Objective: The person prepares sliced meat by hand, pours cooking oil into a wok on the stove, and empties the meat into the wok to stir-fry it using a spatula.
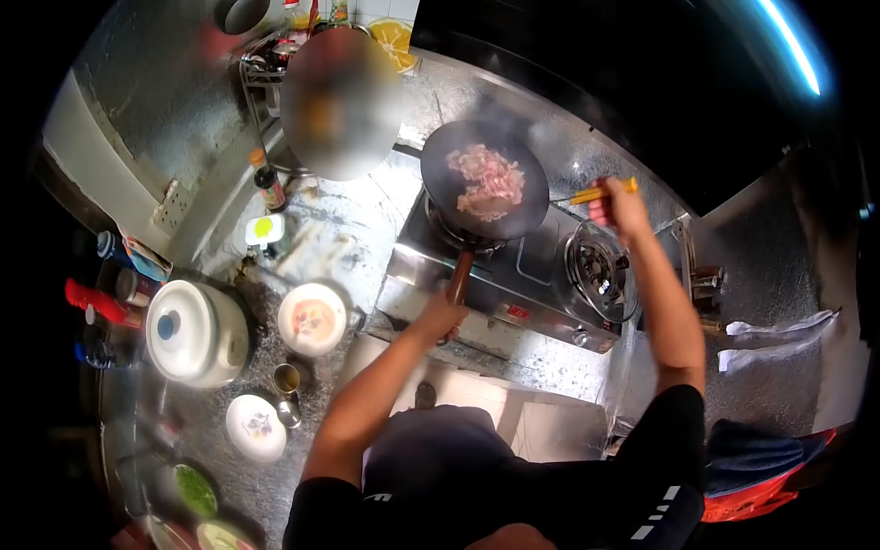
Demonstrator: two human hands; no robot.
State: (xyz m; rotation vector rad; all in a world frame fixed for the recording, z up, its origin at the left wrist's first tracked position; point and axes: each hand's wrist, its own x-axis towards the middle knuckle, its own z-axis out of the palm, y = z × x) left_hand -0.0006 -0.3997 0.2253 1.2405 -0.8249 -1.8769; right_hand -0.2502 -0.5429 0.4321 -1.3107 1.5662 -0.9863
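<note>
A dark wok point(437, 174) sits over the left burner of the gas stove point(541, 247), slightly tilted, with sliced pale-pink meat point(489, 181) spread inside it and faint steam around. My left hand point(441, 318) is closed around the wok's brown wooden handle point(461, 275). To the right of the wok, my right hand point(623, 211) grips a yellow-handled utensil point(588, 195). Its thin metal shaft points at the wok's right rim; I cannot make out its head. Below that hand is the right burner point(600, 261), with no pan on it.
Left of the stove stand a white lidded pot point(215, 335), a patterned bowl point(313, 319), a plate point(257, 428), a metal cup point(287, 378) and a sauce bottle point(267, 180). A condiment rack point(261, 82) is at the back left. White cloth strips point(779, 339) lie at right.
</note>
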